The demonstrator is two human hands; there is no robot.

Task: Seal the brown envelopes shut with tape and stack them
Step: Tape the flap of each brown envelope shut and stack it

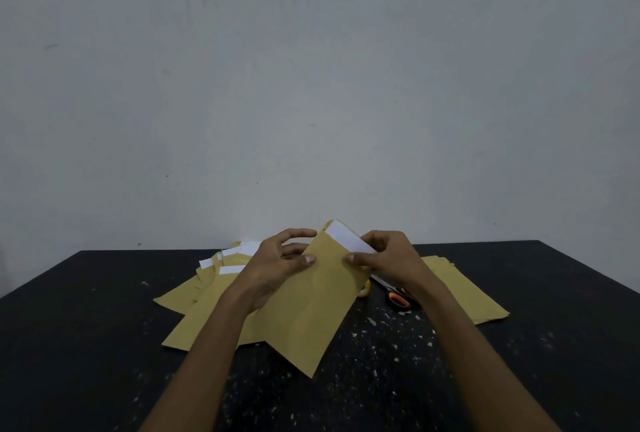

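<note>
Left hand point(277, 263) and right hand point(388, 258) both pinch the brown envelope point(311, 310) near its top, each thumb on the front and the fingers curled behind. It is lifted and tilted over the middle of the desk point(86, 327), its lower corner pointing at the near edge. A white sheet point(346, 235) shows at its open mouth, partly covered by the right fingers. Toward the far left lies a loose heap of envelopes point(207, 293) with white strips point(230, 270) at their tops. A flat stack point(467, 289) lies toward the right edge. The right wrist hides most of the scissors point(398, 298). What looks like a tape roll point(364, 290) peeks from behind the held envelope.
</note>
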